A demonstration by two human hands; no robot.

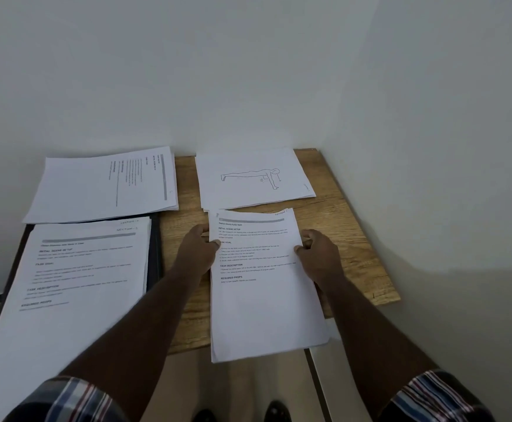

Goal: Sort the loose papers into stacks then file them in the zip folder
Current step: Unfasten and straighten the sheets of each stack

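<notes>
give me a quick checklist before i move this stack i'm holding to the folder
1. Both sides gripped: left hand and right hand pinch the held stack - ok.
2. Sheets squared: bottom edges fan slightly - not ok.
3. Clear of drawing stack: apart - ok.
4. Zip folder open: mostly hidden under papers - cannot tell.
5. Support: stack overhangs the table edge - not ok.

1. Light dim, soft, cool-toned; no glare.
2. Broad shadow on wall right of wooden table (352,236).
3. Wide-angle bending away from table, toward frame edges.
4. Print on sheets left of table smeared, unreadable.
</notes>
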